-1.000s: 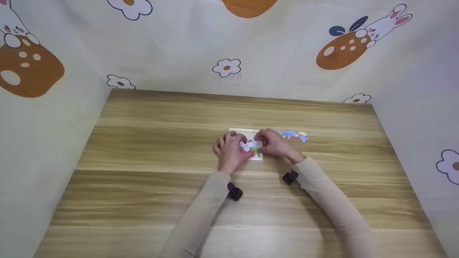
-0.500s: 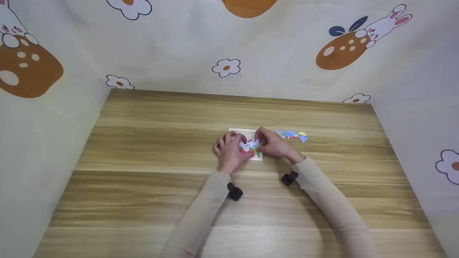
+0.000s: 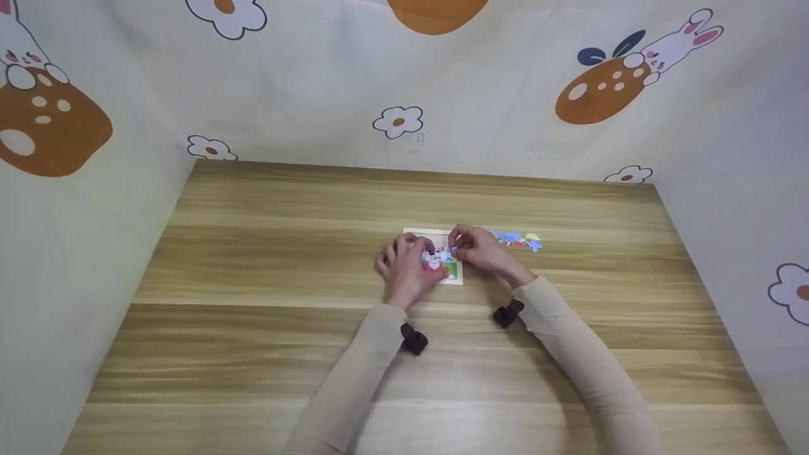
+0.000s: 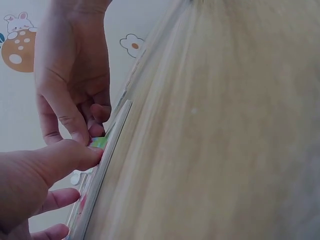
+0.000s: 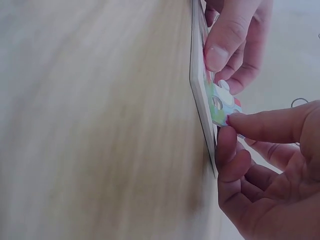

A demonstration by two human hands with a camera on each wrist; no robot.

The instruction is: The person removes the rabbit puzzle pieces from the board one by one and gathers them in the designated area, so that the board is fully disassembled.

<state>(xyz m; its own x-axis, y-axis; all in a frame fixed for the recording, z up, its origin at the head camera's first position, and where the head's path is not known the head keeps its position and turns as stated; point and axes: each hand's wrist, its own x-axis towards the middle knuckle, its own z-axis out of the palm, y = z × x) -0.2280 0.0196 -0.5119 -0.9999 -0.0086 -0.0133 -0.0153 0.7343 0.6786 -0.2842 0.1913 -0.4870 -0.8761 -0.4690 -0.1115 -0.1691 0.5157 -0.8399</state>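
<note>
A small framed puzzle board (image 3: 433,230) with a pale rim lies on the wooden table, partly filled with a picture of a white-faced animal in red. My left hand (image 3: 404,268) arches over its left part and holds it, the thumb (image 5: 218,57) pressing on the picture near the front rim. From the right, my right hand (image 3: 486,249) pinches a puzzle piece (image 5: 220,102) of green, white and pale blue between thumb and index finger. The piece slants at the board's right side, close to the left thumb. Parts of the picture are hidden under both hands.
Several loose puzzle pieces (image 3: 518,240), mostly blue with some yellow and red, lie in a row right of the board, behind the right hand. Patterned cloth walls (image 3: 303,95) close in the table (image 3: 265,354) at the back and sides.
The right hand has shifted slightly left, and the piece at its fingertips has changed its angle over the board's right part. The left hand has stayed in place.
</note>
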